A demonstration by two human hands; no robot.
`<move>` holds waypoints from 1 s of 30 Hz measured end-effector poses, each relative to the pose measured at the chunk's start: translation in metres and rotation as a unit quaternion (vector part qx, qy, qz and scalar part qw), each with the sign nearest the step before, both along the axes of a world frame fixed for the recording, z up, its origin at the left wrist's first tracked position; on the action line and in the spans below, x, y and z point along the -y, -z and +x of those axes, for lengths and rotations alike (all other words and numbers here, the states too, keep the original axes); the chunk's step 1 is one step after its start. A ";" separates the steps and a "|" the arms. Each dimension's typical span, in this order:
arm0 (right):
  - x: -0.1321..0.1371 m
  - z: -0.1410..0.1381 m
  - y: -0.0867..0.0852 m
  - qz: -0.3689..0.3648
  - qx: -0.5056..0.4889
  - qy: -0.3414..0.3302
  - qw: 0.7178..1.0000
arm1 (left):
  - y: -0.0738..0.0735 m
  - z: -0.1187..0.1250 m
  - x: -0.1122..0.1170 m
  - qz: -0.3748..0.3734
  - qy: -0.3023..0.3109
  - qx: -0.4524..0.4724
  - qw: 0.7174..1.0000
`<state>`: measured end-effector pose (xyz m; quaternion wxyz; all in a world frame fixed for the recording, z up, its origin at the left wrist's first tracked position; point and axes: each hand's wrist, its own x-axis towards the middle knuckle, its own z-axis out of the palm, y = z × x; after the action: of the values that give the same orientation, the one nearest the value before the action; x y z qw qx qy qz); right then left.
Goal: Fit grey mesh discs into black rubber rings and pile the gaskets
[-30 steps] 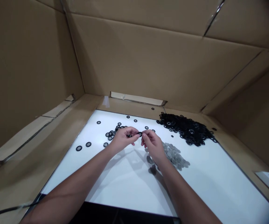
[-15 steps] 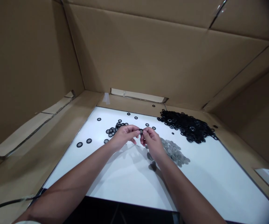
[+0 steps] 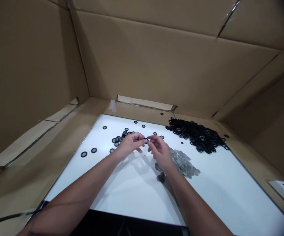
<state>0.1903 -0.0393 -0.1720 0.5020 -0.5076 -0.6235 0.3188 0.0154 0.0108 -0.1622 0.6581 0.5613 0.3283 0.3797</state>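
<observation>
Over the middle of the white board, my left hand (image 3: 132, 143) pinches a small black ring (image 3: 146, 140) between thumb and fingers. My right hand (image 3: 160, 150) has its thumb and forefinger closed at the ring's right edge. The ring's middle looks light; whether a disc sits in it, I cannot tell. Just right of my right wrist lies a heap of grey discs (image 3: 185, 164), partly hidden by the forearm. Behind my left hand is a cluster of black rings with grey centres (image 3: 117, 139).
A large pile of black rings (image 3: 196, 132) covers the back right of the white board (image 3: 132, 193). Single grey-centred rings (image 3: 84, 154) lie at left and back. Cardboard walls (image 3: 144, 59) enclose the board. A black cable (image 3: 6, 217) runs in at lower left.
The ring has shifted slightly left and tilted between my fingers; its centre looked grey before and lighter now. My right fingers have moved a little. The piles look the same.
</observation>
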 end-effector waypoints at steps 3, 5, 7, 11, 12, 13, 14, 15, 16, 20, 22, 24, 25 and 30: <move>0.001 0.004 -0.005 0.040 0.075 -0.033 0.996 | 0.001 -0.002 -0.001 -0.013 0.028 0.004 1.000; 0.002 0.005 -0.007 0.071 0.125 -0.048 0.988 | 0.003 -0.003 -0.002 -0.021 0.046 0.010 0.999; 0.003 0.006 -0.009 0.091 0.146 -0.049 0.984 | 0.005 -0.004 -0.003 -0.028 0.055 0.016 0.998; 0.003 0.006 -0.008 0.104 0.148 -0.039 0.983 | 0.009 -0.002 -0.003 -0.045 0.065 0.025 0.997; 0.003 0.005 -0.008 0.106 0.148 -0.036 0.983 | 0.010 -0.001 -0.002 -0.050 0.068 0.027 0.996; 0.003 0.005 -0.007 0.109 0.147 -0.032 0.983 | 0.011 -0.001 -0.002 -0.056 0.071 0.028 0.996; 0.002 0.004 -0.006 0.111 0.147 -0.027 0.983 | 0.011 0.000 -0.001 -0.062 0.073 0.031 0.995; 0.002 0.003 -0.006 0.112 0.148 -0.022 0.982 | 0.012 0.001 -0.001 -0.068 0.075 0.033 0.994; 0.002 0.003 -0.006 0.113 0.149 -0.018 0.982 | 0.012 0.002 0.000 -0.074 0.077 0.036 0.994; 0.003 0.004 -0.008 0.116 0.159 -0.028 0.980 | 0.010 0.002 0.001 -0.090 0.081 0.042 0.992; 0.004 0.006 -0.010 0.120 0.166 -0.046 0.978 | 0.009 0.001 0.000 -0.090 0.077 0.043 0.992; 0.004 0.008 -0.012 0.126 0.175 -0.059 0.975 | 0.007 0.000 0.000 -0.089 0.072 0.043 0.993; 0.004 0.008 -0.012 0.128 0.178 -0.062 0.974 | 0.007 0.000 0.000 -0.088 0.071 0.041 0.993; 0.001 0.004 -0.004 0.110 0.173 -0.023 0.978 | 0.008 0.002 0.002 -0.096 0.076 0.040 0.992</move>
<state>0.1947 -0.0405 -0.1683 0.4315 -0.4827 -0.7436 0.1671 0.0170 0.0088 -0.1705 0.7484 0.5033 0.2933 0.3171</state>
